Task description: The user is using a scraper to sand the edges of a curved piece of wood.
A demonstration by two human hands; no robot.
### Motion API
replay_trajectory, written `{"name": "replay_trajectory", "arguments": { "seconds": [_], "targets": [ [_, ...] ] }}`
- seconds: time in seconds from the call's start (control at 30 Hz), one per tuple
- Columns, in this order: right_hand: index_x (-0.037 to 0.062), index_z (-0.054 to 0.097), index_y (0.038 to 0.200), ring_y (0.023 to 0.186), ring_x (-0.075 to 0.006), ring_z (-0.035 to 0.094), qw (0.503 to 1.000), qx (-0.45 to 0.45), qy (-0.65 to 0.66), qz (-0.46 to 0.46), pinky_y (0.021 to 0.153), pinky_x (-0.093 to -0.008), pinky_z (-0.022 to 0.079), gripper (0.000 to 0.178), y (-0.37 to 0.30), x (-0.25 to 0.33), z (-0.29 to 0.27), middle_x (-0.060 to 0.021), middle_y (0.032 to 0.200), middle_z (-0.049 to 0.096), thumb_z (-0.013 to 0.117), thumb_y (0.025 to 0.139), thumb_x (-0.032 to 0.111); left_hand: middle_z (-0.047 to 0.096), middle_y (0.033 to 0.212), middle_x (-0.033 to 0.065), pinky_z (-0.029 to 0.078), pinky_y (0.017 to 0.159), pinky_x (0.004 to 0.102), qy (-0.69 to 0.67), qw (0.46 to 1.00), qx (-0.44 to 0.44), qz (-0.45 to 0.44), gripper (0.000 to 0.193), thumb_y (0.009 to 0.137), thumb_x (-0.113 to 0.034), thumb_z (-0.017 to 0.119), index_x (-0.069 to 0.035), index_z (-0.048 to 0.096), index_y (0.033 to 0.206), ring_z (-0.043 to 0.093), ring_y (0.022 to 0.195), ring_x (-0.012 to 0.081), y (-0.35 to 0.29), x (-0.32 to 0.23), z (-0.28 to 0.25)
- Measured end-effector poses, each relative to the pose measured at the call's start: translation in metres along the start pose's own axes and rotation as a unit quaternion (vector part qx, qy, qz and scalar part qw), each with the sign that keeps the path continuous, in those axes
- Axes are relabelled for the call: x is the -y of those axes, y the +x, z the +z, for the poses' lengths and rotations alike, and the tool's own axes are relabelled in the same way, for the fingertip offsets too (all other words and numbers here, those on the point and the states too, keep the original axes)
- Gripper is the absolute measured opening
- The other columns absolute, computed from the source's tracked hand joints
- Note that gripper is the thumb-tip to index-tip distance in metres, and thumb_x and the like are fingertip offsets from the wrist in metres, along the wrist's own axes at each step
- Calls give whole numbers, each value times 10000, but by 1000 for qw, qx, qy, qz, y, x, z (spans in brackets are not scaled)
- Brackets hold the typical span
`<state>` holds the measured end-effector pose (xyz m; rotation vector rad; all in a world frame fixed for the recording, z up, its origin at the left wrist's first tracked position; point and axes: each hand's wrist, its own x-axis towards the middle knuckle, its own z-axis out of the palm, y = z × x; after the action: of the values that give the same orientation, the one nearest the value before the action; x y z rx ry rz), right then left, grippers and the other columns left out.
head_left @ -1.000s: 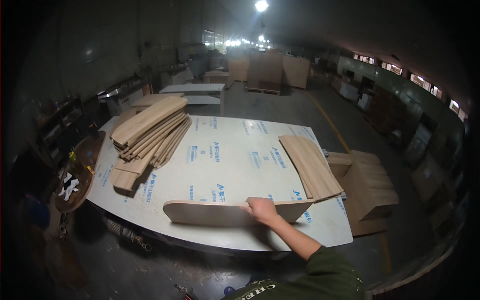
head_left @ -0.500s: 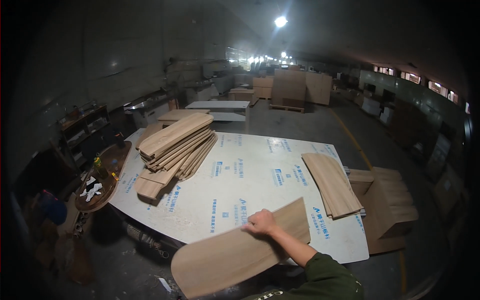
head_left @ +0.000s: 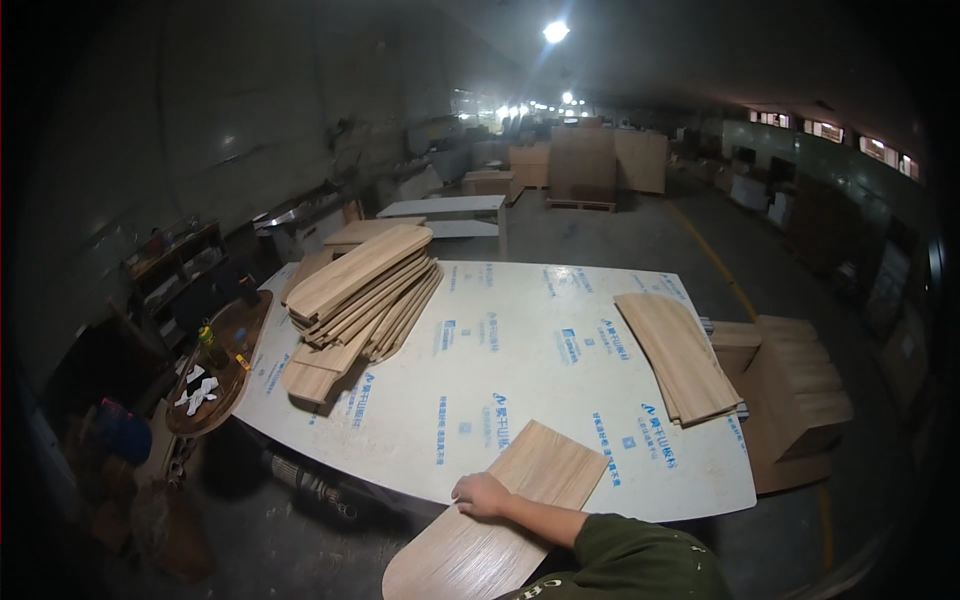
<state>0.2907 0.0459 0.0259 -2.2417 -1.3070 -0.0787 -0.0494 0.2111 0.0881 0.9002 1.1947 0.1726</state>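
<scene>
A wood-grain board (head_left: 545,470) with one rounded end and one square end slants across the near edge of the table. Its square end is over the white tabletop, and the rounded end sticks out past the edge toward me. My right hand (head_left: 482,497), coming from a dark green sleeve, is closed on the board's left long edge, with the fingertips curled over it. My left hand is out of sight. At the far left of the table leans an uneven pile of similar boards (head_left: 360,270). A smaller stack of boards (head_left: 680,360) lies along the right edge.
The white table (head_left: 520,370) bears blue print. To its left stands a round brown stool-like table (head_left: 215,400) with a yellow-green bottle (head_left: 208,340) and white scraps (head_left: 197,390). Brown panels and boxes (head_left: 790,390) adjoin the right side. Pallets with tall panels (head_left: 582,170) stand farther back.
My right hand has moved down and left with the board. The board has turned steeper, its square end now lower over the tabletop. The piles remain where they were.
</scene>
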Motion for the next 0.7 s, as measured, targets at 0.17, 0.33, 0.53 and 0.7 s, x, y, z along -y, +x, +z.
{"name": "replay_trajectory", "arguments": {
  "seconds": [0.17, 0.33, 0.53, 0.7],
  "targets": [
    [68, 669, 846, 648, -220, 617, 911, 231, 295, 172, 668, -340, 500, 356, -73, 55, -15, -75, 702, 646, 585, 905, 409, 582, 732, 116, 442, 466, 353, 52, 997, 14, 54, 301, 815, -273, 647, -75, 586, 1034, 532, 552, 251, 15, 5, 8],
    [45, 657, 768, 570, -94, 543, 768, 368, 432, 296, 582, -243, 453, 585, -176, 45, 20, -10, 618, 587, 506, 935, 585, 631, 885, 121, 492, 623, 316, 249, 955, 54, 153, 390, 782, -223, 667, -18, 572, 1100, 595, 725, 234, 43, 37, 16],
    [38, 678, 1056, 779, -122, 613, 625, 310, 537, 474, 697, -251, 490, 601, -229, 46, 72, -57, 916, 688, 479, 942, 594, 651, 762, 93, 483, 641, 342, 372, 879, 148, 260, 426, 723, -271, 711, 67, 662, 979, 595, 681, 179, 127, 107, 46],
    [45, 405, 1415, 1144, -247, 594, 478, 232, 699, 479, 944, -335, 496, 589, -240, 55, 77, -160, 1326, 555, 518, 977, 423, 620, 846, 37, 475, 650, 305, 382, 845, 253, 278, 306, 745, -164, 712, -28, 653, 1013, 556, 738, 129, 100, 100, 72]
  ]
}}
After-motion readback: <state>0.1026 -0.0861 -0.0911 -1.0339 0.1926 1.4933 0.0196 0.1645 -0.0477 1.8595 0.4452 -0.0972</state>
